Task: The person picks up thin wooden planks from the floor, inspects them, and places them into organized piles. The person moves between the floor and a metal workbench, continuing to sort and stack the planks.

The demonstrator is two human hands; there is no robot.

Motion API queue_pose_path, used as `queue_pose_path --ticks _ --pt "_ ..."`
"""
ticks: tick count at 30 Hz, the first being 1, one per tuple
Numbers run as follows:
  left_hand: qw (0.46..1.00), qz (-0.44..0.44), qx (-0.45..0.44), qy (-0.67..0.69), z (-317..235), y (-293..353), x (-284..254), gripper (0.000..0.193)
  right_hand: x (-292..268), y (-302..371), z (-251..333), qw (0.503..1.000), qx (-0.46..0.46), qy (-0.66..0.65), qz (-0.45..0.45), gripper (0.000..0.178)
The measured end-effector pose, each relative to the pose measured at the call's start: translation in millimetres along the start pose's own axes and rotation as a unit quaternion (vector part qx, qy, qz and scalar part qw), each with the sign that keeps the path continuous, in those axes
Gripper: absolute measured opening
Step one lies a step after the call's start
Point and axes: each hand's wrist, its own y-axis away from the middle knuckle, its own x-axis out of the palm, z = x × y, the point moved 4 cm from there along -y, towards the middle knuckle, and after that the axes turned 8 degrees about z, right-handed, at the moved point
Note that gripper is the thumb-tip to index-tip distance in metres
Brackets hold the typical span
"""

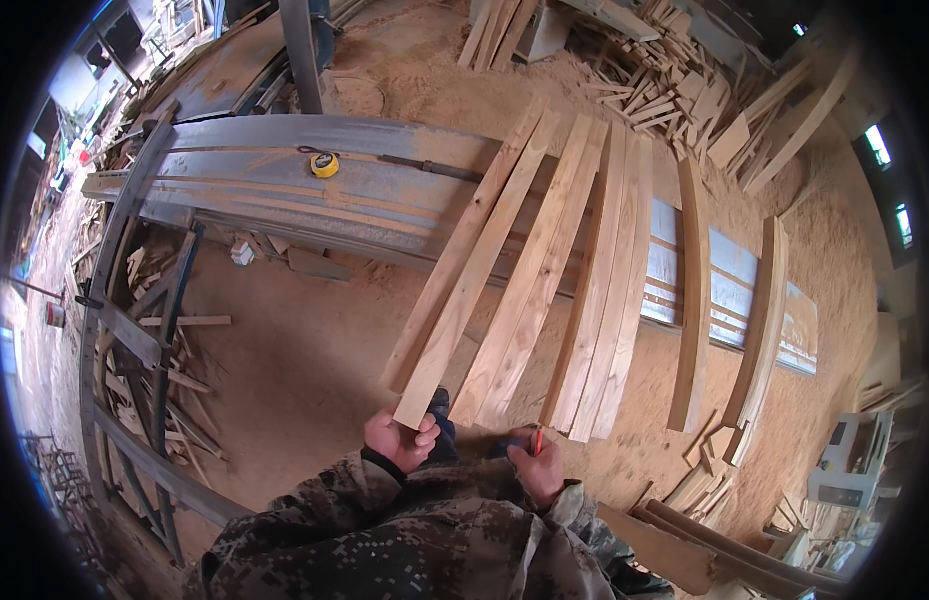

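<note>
My left hand (400, 440) is closed around the near end of a long wooden strip (477, 284), which slopes away over the metal bench (245, 135). A darker strip (440, 278) lies along its left side. Held in my closed right hand (541, 474) is a slim red pencil or marker (539, 440); which of the two I cannot tell. Beyond that hand, several pale strips (610, 300) lie side by side across the bench, near ends toward me. Two more strips stand apart on the right, a single one (693, 300) and a thicker piece (763, 330).
A yellow tape measure (325, 165) rests on the bench's left part, with a dark metal bar (430, 167) to its right. Scrap wood (675, 95) is heaped at the far right. A metal frame (135, 335) stands at left. Sawdust covers the floor.
</note>
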Motion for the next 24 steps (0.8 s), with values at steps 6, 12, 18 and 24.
queue_pose_path --ticks 6,12,18,24 --pt "0.999 0.019 0.026 -0.023 3 0 -1 0.038 -3 2 -4 1.0 0.005 0.0 0.015 0.029" --pt "0.999 -0.007 0.024 -0.029 3 -2 -2 0.041 -3 3 -4 1.0 0.015 0.001 0.018 0.03" --pt "0.999 -0.019 0.009 -0.027 3 -3 -8 0.04 -3 4 -1 1.0 0.022 0.003 0.017 0.03" --pt "0.999 0.038 -0.009 -0.023 3 -1 -14 0.045 0 6 13 0.999 0.034 0.034 0.011 0.03"
